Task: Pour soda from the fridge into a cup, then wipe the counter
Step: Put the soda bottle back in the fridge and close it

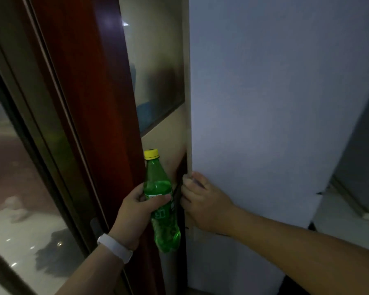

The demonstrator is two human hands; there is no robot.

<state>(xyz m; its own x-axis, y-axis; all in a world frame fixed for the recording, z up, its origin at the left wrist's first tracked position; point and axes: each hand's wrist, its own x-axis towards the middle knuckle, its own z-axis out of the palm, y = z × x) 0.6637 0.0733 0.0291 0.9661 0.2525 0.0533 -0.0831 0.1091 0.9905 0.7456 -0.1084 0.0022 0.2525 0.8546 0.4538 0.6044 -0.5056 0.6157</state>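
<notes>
Soda bottle (161, 201), green translucent plastic with a yellow cap, upright beside the fridge door (264, 116).
Left hand (136, 211) grips its waist; right hand (202, 201) curls fingers round the smooth white door's edge.

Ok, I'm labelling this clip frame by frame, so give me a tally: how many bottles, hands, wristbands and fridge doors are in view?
Green soda bottle: 1
Hands: 2, the left hand holding the bottle, the right hand with fingers gripping the door's edge
White fridge door: 1
White wristband: 1, on the left wrist
Total: 5
</notes>
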